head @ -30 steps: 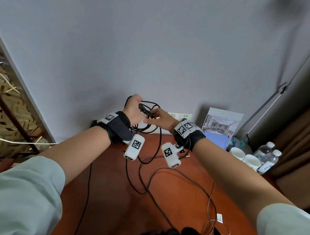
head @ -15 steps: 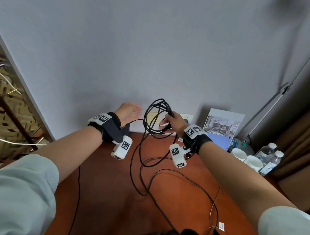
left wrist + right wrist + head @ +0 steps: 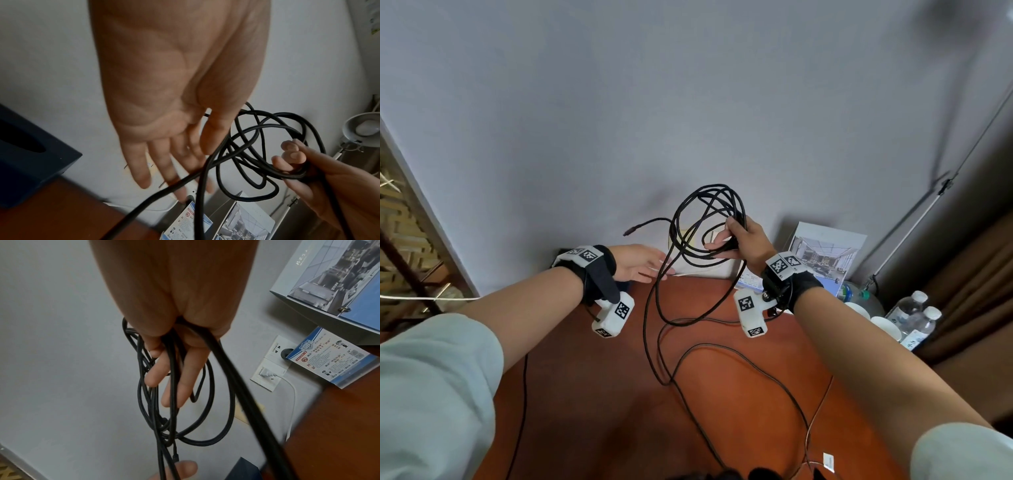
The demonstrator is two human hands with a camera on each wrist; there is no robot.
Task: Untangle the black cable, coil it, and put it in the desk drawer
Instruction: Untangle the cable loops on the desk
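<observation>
The black cable (image 3: pixel 703 219) hangs in several loose loops above the red-brown desk (image 3: pixel 592 394). My right hand (image 3: pixel 727 241) grips the loops where they bunch together. From there strands drop to the desk and trail toward the near edge. One plug end (image 3: pixel 627 233) sticks out to the left in the air. My left hand (image 3: pixel 650 265) is open with straight fingers, and its fingertips reach the hanging strands. In the left wrist view the open palm (image 3: pixel 164 113) faces the loops (image 3: pixel 252 146). In the right wrist view the curled fingers (image 3: pixel 179 382) wrap the cable (image 3: pixel 205 439). No drawer is in view.
A wall socket (image 3: pixel 688 263) with a white plug sits behind the hands. A picture board (image 3: pixel 825 253), white cups (image 3: pixel 859 310) and water bottles (image 3: pixel 917 318) stand at the right. A dark blue box (image 3: pixel 30 162) stands at the left. A thin dark wire (image 3: pixel 520 394) runs along the desk's left side.
Both hands were joined on the cable. My left hand let go and dropped lower, then stretched open toward the hanging strands. My right hand lifted the loops up and to the right.
</observation>
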